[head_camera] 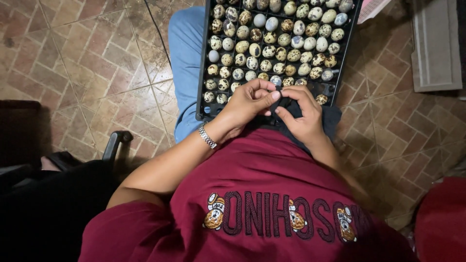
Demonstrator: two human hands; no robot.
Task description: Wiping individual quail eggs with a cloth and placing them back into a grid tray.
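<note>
Sitting with a black egg tray (206,104) across the lap, a person brings the left hand (247,104) and right hand (301,119) together at its near edge, fingertips curled around something small; what they grasp cannot be told. Speckled quail eggs (272,46) fill the far cells. Bumping the tray could likely spill eggs onto the tiled floor (87,73).

Eggs (272,41) fill the tray (204,63) on the lap, hands (276,109) at its near edge.
</note>
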